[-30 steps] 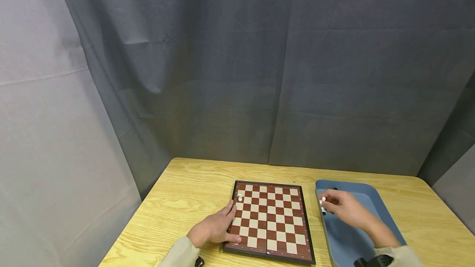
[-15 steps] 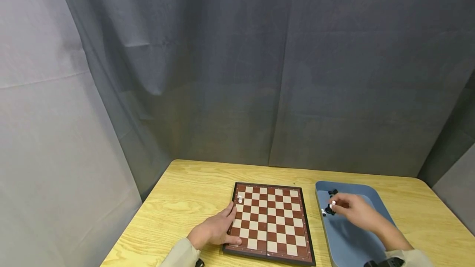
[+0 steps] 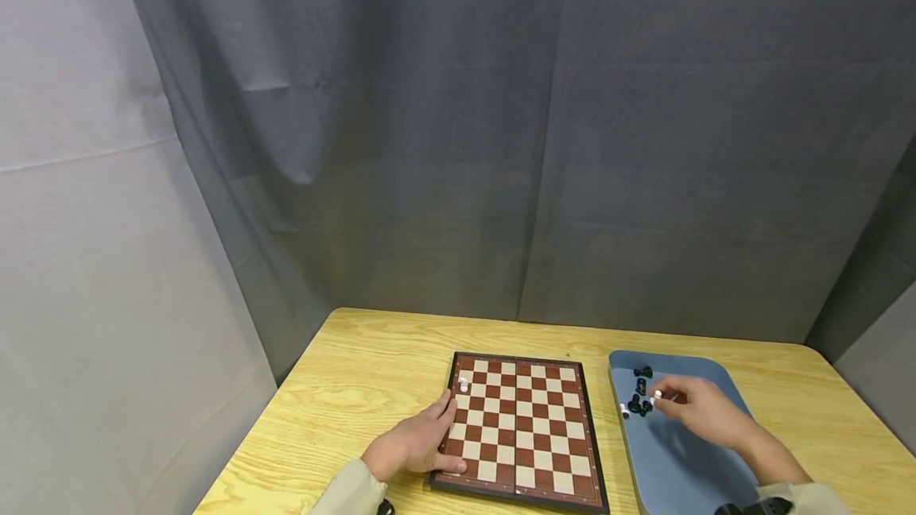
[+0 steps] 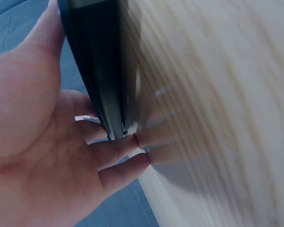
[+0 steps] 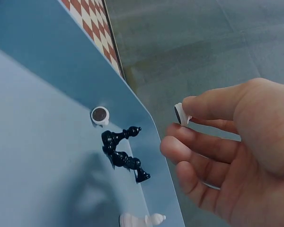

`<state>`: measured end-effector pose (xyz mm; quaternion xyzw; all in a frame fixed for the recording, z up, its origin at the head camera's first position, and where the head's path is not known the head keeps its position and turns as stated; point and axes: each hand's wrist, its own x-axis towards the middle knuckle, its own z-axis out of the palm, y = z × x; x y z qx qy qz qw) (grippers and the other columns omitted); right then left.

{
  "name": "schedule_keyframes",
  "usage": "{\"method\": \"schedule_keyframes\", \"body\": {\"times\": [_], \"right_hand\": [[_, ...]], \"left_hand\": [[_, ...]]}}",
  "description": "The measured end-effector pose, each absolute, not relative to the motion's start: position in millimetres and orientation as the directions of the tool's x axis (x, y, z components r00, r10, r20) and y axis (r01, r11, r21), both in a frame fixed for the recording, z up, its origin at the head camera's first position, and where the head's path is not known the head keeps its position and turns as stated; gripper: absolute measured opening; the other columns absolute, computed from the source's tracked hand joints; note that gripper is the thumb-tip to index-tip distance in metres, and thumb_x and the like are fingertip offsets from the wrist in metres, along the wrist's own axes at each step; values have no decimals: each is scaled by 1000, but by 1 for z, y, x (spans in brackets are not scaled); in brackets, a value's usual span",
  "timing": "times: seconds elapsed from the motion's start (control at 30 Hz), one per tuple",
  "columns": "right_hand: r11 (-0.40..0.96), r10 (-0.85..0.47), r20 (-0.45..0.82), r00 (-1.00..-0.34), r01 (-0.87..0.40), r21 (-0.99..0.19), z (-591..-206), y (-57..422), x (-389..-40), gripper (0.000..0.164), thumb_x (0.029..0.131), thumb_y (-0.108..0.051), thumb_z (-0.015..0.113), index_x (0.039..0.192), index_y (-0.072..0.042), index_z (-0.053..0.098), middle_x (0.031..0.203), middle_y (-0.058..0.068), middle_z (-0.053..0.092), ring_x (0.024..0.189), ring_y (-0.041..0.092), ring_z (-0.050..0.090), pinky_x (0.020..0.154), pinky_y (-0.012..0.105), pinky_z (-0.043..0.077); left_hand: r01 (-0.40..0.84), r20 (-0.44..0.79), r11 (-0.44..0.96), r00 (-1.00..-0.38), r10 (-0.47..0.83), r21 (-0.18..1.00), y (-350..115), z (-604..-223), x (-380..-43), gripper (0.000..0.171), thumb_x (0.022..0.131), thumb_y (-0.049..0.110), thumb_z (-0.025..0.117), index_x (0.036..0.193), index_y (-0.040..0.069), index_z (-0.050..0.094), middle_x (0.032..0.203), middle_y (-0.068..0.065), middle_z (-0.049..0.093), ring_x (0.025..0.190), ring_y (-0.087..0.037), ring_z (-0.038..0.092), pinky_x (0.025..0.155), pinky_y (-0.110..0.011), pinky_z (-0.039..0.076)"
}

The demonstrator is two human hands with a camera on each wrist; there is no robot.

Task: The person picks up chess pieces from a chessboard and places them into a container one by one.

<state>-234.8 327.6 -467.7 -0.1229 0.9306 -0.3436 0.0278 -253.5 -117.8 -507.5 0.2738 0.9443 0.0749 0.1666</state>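
My left hand [image 3: 418,439] rests at the left edge of a red-and-white chessboard [image 3: 540,491]. Its thumb lies on the board's near left corner, and its fingers run along the side; the left wrist view shows two fingertips [image 4: 125,171] touching the wooden table. Over a blue tray, my right hand [image 3: 704,412] pinches a small white chess piece [image 5: 181,114] between thumb and forefinger, its dark base showing. Below it in the tray lie several black chess pieces [image 5: 120,158] and a white piece [image 5: 141,220] on its side. Another white piece [image 5: 100,115] shows its dark base.
The blue tray [image 3: 644,491] stands right of the chessboard, with raised walls. A white piece [image 3: 463,385] stands near the board's far left corner. Wooden table [image 3: 386,340] surrounds both. Grey curtains [image 3: 458,141] hang behind and at the sides.
My right hand has moved right, away from the tray's left wall, still pinching the white chess piece. More black pieces show in the tray. My left hand has stayed in place.
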Motion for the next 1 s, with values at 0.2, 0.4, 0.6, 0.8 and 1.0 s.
{"method": "schedule_keyframes", "body": {"times": [0.2, 0.4, 0.6, 0.8, 1.0], "right_hand": [[752, -217, 6, -976, -171, -636, -469, 331, -236, 12, 90, -17, 65, 97, -7, 66, 90, 4, 64, 81, 19, 58, 61, 33, 48], [758, -213, -5, -977, -162, -631, -473, 335, -238, 9, 90, -15, 65, 95, -8, 66, 89, 4, 64, 80, 19, 58, 60, 33, 47], [765, -247, 18, -969, -207, -610, -480, 338, -243, 5, 88, -7, 65, 92, -6, 67, 87, 4, 64, 76, 16, 57, 58, 30, 47], [767, -250, 11, -968, -205, -608, -486, 339, -246, 5, 88, -7, 65, 92, -5, 67, 87, 4, 64, 74, 16, 57, 56, 28, 47], [777, -228, -4, -974, -180, -603, -490, 340, -246, 4, 88, -7, 65, 90, -6, 67, 85, 3, 64, 73, 17, 57, 56, 29, 46]], "left_hand": [[492, -273, 840, -795, 541, 231, -118, -509, -254, 100, 80, 66, 55, 152, 7, 17, 157, -12, 7, 139, -26, 26, 104, -35, 36], [486, -275, 840, -795, 540, 242, -118, -509, -253, 100, 80, 66, 55, 153, 8, 16, 158, -11, 6, 138, -26, 28, 102, -35, 38], [483, -273, 845, -801, 533, 231, -118, -506, -253, 101, 80, 67, 55, 153, 8, 16, 158, -11, 6, 138, -26, 28, 103, -35, 37], [485, -274, 841, -797, 538, 241, -118, -505, -252, 101, 80, 66, 56, 152, 7, 16, 158, -11, 6, 139, -26, 26, 104, -36, 36], [483, -281, 843, -796, 536, 238, -118, -505, -252, 100, 80, 66, 55, 153, 8, 16, 158, -11, 5, 139, -25, 26, 103, -36, 37]]}}
